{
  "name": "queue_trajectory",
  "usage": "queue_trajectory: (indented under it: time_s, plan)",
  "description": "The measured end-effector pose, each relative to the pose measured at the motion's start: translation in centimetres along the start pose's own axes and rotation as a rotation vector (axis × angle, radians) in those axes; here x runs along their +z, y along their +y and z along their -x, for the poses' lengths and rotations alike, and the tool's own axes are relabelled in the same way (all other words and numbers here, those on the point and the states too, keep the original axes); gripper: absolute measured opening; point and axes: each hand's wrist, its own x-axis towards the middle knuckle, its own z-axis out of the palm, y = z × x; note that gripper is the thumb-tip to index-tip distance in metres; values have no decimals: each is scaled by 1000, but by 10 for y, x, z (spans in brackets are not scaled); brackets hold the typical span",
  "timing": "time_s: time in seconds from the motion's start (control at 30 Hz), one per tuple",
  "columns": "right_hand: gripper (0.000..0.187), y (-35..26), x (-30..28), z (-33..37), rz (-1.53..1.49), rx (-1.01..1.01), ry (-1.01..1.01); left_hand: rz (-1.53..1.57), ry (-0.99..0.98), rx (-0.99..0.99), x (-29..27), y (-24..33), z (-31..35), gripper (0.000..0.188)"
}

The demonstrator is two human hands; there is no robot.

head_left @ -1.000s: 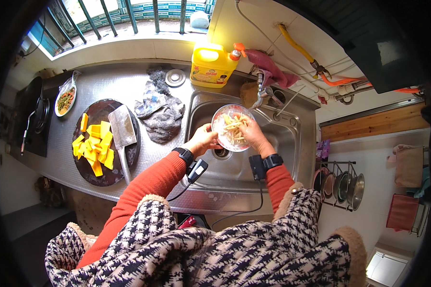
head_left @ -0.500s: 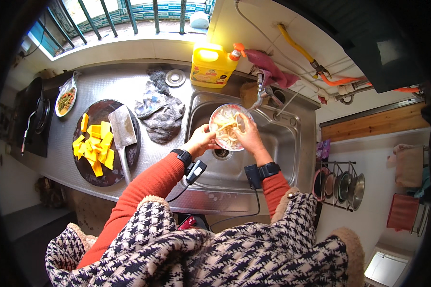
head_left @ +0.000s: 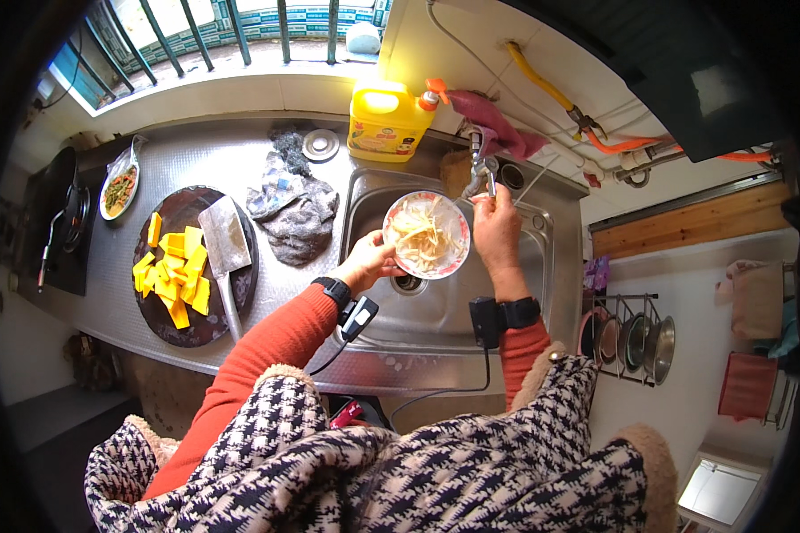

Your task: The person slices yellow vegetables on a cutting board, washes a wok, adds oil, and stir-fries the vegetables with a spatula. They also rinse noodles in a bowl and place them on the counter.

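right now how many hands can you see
2: the left hand holds the bowl over the sink; the right hand is up at the faucet. No others show.

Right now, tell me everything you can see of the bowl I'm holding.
The bowl is round, whitish, perhaps ceramic, with red patterning around its rim. Pale strips lie in it. It is held open side up over the sink; the left hand grips its left side, and the right hand, beside it, isn't holding it.
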Motion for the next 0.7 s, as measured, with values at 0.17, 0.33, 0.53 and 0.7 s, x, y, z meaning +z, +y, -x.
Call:
queue_trajectory:
  time_s: [0.17, 0.33, 0.53, 0.7]
  plan:
    - [60, 6, 22, 36, 30, 208, -257, 0, 3, 12, 1, 1, 6, 39]
    - [87, 3, 62, 70, 468, 1, -434, -25, 14, 2, 3, -1, 12, 38]
    - [49, 5, 84, 78, 384, -249, -387, -31, -7, 12, 0, -6, 16, 37]
    - [25, 13, 84, 76, 277, -343, -422, 3, -49, -18, -1, -10, 20, 38]
